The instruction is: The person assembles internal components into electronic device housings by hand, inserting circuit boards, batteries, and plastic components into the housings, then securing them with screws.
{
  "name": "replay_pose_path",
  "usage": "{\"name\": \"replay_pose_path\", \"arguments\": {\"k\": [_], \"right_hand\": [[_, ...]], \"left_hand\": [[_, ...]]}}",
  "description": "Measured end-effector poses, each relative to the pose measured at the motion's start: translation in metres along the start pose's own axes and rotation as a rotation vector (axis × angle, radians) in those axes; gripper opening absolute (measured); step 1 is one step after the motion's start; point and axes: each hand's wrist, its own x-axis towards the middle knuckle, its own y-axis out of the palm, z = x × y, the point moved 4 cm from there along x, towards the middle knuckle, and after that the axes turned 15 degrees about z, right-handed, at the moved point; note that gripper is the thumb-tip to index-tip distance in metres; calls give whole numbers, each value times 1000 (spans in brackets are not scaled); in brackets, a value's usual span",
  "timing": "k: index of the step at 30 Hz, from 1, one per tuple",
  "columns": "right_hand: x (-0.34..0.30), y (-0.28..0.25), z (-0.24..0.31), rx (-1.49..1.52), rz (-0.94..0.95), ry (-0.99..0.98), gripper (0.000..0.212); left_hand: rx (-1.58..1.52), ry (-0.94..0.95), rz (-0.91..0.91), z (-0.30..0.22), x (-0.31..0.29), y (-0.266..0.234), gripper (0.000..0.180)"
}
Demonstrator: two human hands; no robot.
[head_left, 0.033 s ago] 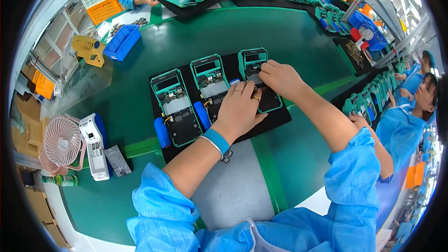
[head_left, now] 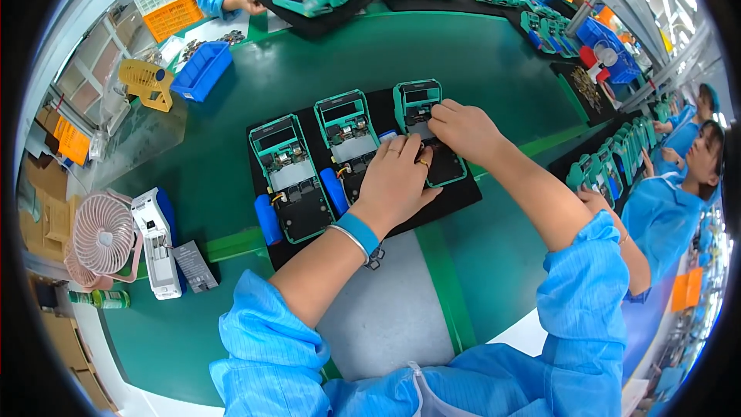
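Note:
Three teal device housings lie in a row on a black mat: the left housing (head_left: 306, 215), the middle housing (head_left: 340, 111) and the right housing (head_left: 417, 86). Each has a dark window at its far end and circuit parts inside. Blue cylinders (head_left: 268, 220) on short wires sit beside the left and middle ones. My left hand (head_left: 395, 177) reaches over the right housing, fingertips bent down and together on its inside. My right hand (head_left: 467, 130) pinches at that housing's middle, near its right edge. What either hand's fingertips hold is hidden.
The black mat (head_left: 451, 202) lies on a green table (head_left: 255, 81). At left stand a pink fan (head_left: 104, 232), a white device (head_left: 157, 243), a yellow fan (head_left: 147, 83) and a blue bin (head_left: 202, 69). Across the table, a person holds a tray (head_left: 332, 19) of housings. Co-workers sit at right.

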Motion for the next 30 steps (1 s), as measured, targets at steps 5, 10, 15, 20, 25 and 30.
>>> {"name": "replay_pose_path", "arguments": {"k": [5, 10, 15, 20, 25, 30], "right_hand": [[0, 2, 0, -7, 23, -16, 12], [3, 2, -7, 36, 39, 77, 13], [14, -7, -7, -22, 117, 116, 17], [14, -5, -1, 23, 85, 238, 18], [-31, -19, 12, 556, -56, 501, 13], [-105, -3, 32, 921, -90, 734, 12]], "left_hand": [[-1, 1, -20, -2, -3, -1, 61], [17, 14, -47, -2, -2, -2, 60], [18, 36, -49, -1, 0, -6, 60], [16, -12, 53, 0, -2, -16, 62], [-102, 35, -7, -16, -46, -43, 66], [-294, -209, -88, 11, -132, -103, 44]]}}
